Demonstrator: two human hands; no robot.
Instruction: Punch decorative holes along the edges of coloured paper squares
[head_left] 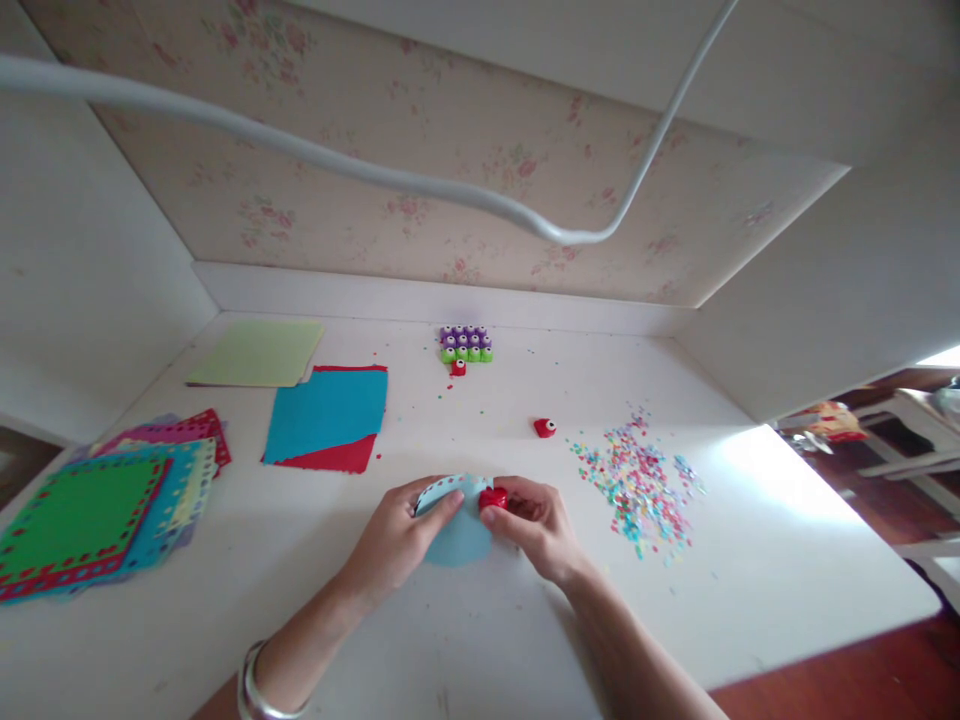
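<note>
My left hand [401, 535] pinches a light blue sheet of paper [457, 535] that curls up off the white table, its upper edge punched with small holes. My right hand [536, 525] grips a small red paper punch [493, 497] set on the right edge of that sheet. Both hands are closed, close together at the table's middle front. A silver bangle [253, 685] sits on my left wrist.
A second red punch [545, 428] lies beyond my right hand. Confetti [637, 485] is scattered to the right. A cluster of purple and green punches [465, 344] stands at the back. Blue and red sheets [328, 418], a yellow-green sheet [259, 352] and a pile of punched sheets [97, 505] lie left.
</note>
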